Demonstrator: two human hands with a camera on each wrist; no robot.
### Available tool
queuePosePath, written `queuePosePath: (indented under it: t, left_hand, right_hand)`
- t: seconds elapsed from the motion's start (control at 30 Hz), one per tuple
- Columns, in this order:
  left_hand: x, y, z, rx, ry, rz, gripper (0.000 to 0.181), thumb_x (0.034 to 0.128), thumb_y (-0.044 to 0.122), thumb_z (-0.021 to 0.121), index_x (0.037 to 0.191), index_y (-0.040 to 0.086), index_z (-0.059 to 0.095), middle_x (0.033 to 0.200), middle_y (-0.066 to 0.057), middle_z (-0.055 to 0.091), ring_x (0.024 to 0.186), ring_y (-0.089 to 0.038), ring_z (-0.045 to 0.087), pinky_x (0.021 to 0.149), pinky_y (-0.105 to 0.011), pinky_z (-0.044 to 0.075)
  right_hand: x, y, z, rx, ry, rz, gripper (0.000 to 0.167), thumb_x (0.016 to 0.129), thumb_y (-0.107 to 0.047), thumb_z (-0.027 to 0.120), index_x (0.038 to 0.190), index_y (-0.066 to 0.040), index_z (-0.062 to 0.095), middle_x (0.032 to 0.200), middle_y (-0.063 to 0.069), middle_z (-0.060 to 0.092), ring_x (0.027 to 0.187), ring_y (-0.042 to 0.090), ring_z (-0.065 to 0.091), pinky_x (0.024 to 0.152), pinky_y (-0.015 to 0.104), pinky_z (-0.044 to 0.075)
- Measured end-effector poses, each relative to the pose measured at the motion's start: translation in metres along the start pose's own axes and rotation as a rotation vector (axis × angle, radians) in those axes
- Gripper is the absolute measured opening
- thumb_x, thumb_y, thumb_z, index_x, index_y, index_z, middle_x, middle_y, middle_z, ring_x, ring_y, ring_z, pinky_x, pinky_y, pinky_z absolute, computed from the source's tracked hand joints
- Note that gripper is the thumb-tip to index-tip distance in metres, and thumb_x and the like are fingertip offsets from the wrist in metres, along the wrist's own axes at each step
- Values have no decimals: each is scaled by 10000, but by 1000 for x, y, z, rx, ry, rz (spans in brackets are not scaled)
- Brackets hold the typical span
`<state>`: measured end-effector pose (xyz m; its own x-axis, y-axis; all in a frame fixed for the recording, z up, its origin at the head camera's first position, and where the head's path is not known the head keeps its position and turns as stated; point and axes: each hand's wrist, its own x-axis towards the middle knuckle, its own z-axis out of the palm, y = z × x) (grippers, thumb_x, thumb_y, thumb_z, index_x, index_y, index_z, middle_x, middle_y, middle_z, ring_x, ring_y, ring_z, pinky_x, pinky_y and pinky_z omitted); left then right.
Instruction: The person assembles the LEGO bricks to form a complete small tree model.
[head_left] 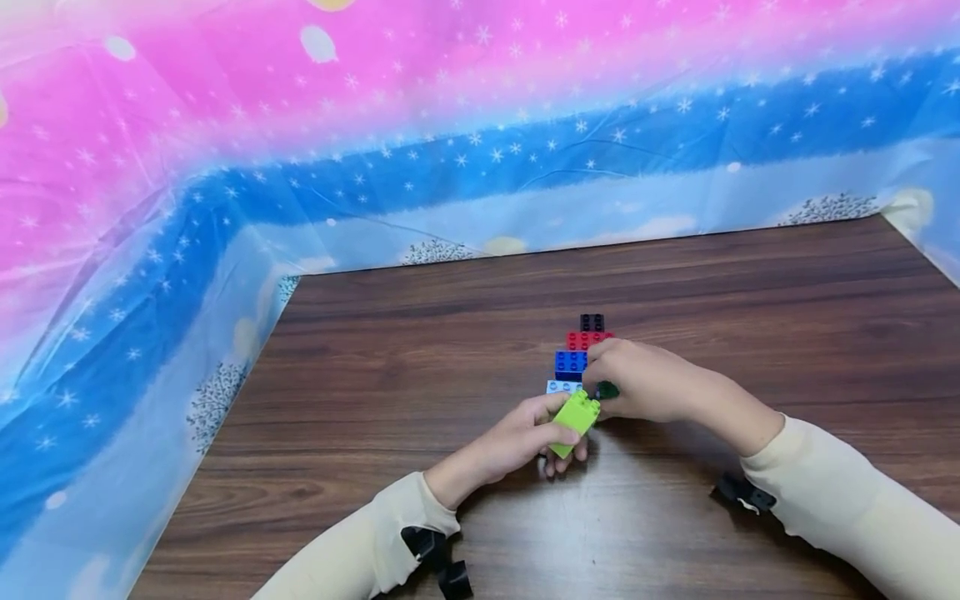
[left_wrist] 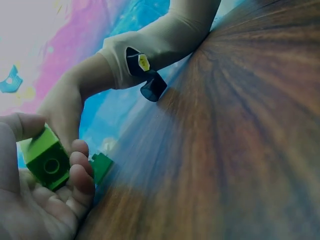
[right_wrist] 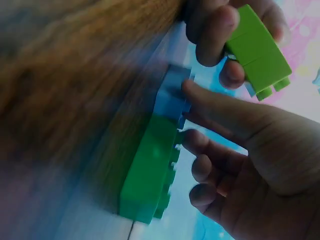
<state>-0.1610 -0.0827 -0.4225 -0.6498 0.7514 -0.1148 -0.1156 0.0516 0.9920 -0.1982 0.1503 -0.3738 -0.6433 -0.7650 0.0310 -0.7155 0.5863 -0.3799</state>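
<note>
Left hand [head_left: 517,440] pinches lime brick [head_left: 576,423] above worktop [head_left: 375,375] | Beyond: light blue brick [head_left: 562,387], blue brick [head_left: 570,365], red brick [head_left: 587,340], black brick [head_left: 592,322], lined up | Right hand [head_left: 648,382] curls beside them, near green brick [head_left: 608,389]; whether gripping, cannot tell | Probably best: keep lime brick clear, nudge gently, avoid skewing the line

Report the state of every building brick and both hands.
Left hand, gripping the lime-green brick stack
Lime-green brick stack, joined, tilted
Right hand, by the dark-green brick, grip unclear
Black brick, studs up
Red brick, studs up
Blue brick, studs up, partly hidden
Light-blue brick, partly hidden
Dark-green brick, studs up
</note>
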Motion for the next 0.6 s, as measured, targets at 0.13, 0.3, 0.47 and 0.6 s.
queuePosePath:
  t: [0.13, 0.3, 0.47, 0.6]
  left_hand:
    - [1, -1, -2, 29, -49, 36, 395, 989, 184, 508, 1260, -103, 488, 841, 9, 630, 627, -105, 544, 514, -228, 447]
    - [1, -1, -3, 42, -92, 74, 392, 1025, 250, 503, 1192, -105, 494, 805, 13, 612, 623, -106, 538, 509, -226, 434]
    - [-1, -1, -4, 42, -120, 80, 439, 1027, 275, 495, 1219, -119, 516, 801, 27, 611, 636, -100, 536, 528, -226, 441]
    - [-2, -1, -5, 27, -126, 79, 476, 993, 264, 486, 1233, -147, 492, 840, 21, 639, 658, -115, 559, 542, -241, 461]
  right_hand:
    - [-2, -8, 4, 17, -28, -1, 204, 851, -185, 911, 909, -236, 723, 867, -129, 581, 819, 88, 503, 679, 284, 478]
    - [-3, -13, 3, 10, -10, -4, 194, 868, -191, 895, 894, -255, 714, 836, -174, 607, 838, 97, 522, 698, 301, 493]
    - [-3, -13, -4, 87, 96, -16, 219, 914, -113, 817, 820, -225, 654, 787, -135, 582, 726, 86, 494, 644, 277, 467]
    - [-3, -8, -8, 185, 164, 12, 224, 904, -100, 817, 821, -199, 635, 802, -115, 625, 703, 62, 548, 626, 271, 496]
